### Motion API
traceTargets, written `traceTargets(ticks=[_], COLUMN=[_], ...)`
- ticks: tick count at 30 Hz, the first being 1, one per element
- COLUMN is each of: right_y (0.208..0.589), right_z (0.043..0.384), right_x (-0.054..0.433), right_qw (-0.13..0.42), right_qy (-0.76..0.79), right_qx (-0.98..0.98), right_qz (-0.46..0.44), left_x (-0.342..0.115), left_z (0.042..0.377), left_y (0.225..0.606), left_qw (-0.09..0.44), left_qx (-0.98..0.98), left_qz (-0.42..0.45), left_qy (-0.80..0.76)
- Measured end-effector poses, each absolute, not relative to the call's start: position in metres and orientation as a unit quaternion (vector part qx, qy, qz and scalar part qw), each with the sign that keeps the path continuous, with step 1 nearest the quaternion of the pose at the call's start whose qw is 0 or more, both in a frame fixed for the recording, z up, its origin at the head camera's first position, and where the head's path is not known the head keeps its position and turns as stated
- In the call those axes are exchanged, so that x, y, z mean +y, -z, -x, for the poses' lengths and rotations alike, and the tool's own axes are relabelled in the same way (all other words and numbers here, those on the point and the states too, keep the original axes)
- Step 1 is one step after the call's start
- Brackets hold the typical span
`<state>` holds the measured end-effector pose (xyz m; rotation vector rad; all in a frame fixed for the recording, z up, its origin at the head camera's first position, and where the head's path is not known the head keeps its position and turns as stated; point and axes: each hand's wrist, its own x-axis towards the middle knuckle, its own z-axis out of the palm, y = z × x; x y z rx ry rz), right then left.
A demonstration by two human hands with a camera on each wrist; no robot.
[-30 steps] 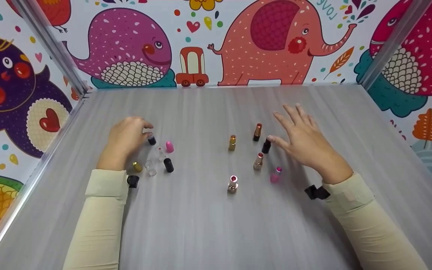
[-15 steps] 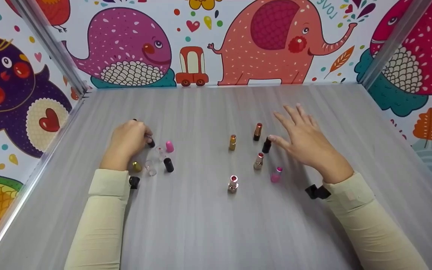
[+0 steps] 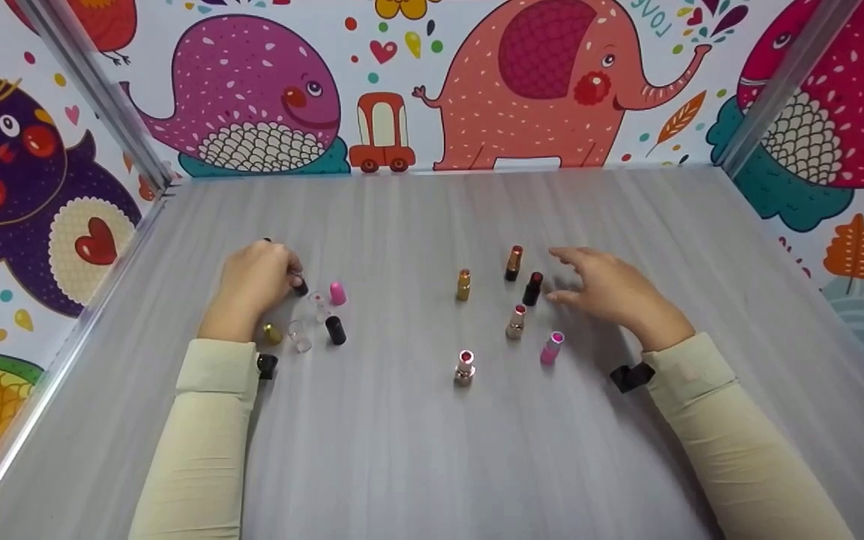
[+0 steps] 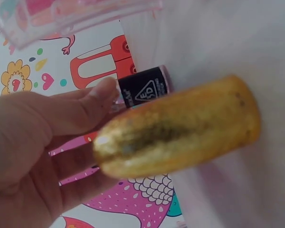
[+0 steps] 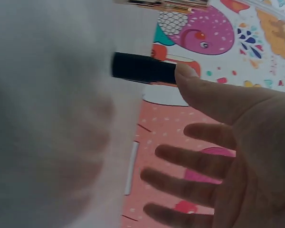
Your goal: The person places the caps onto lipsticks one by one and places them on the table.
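At the left cluster, my left hand (image 3: pixel 250 281) pinches a small lipstick cap (image 4: pixel 145 88) with a black printed band and a clear upper part. That cap stands upright with its base at the tabletop. Across the table, my right hand (image 3: pixel 612 294) hovers beside a black lipstick (image 3: pixel 532 289), its fingers extended and holding nothing. A bronze lipstick with a black base (image 3: pixel 514 263), a pink lipstick (image 3: pixel 552 348) and a champagne lipstick (image 3: pixel 517 322) stand around the black one. Close to the left wrist is a gold cap (image 4: pixel 180 128).
Clear caps (image 3: pixel 299 337), a pink cap (image 3: pixel 337 293) and a black cap (image 3: pixel 335 330) stand right of my left hand. Between the hands are a gold lipstick (image 3: pixel 463 285) and a silvery lipstick (image 3: pixel 465 368). Patterned walls (image 3: pixel 394 82) border the grey table (image 3: pixel 387 450).
My left hand has closed its fingers on the black-banded cap. My right hand has turned, its fingers lower and closer together, the thumb drawn slightly off the black lipstick.
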<state>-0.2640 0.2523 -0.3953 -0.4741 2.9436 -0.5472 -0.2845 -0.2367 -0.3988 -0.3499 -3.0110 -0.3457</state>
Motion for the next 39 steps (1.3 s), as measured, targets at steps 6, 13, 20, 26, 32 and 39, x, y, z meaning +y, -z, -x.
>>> traceTargets(ticks=[6,13,20,26,32,39], right_y=[0.412,0.429,0.443,0.449,0.449,0.451], right_z=[0.273,0.28,0.284,0.285,0.284,0.284], right_x=[0.253,0.25,0.247,0.246,0.245,0.245], right_qw=[0.055,0.053,0.034,0.032,0.026,0.013], right_qy=[0.253,0.315,0.356,0.363,0.366,0.362], right_qx=[0.95,0.932,0.919,0.916,0.911,0.909], right_qz=[0.173,0.173,0.168,0.17,0.188,0.204], left_x=[-0.236,-0.236,-0.236,-0.237,-0.238,-0.238], left_z=[0.285,0.284,0.285,0.285,0.286,0.286], left_y=[0.398,0.4,0.4,0.4,0.401,0.401], left_qw=[0.047,0.045,0.049,0.044,0.057,0.058], left_qx=[-0.986,-0.986,-0.985,-0.985,-0.984,-0.984], left_qz=[0.114,0.108,0.113,0.112,0.123,0.124], left_qy=[0.109,0.117,0.12,0.121,0.113,0.111])
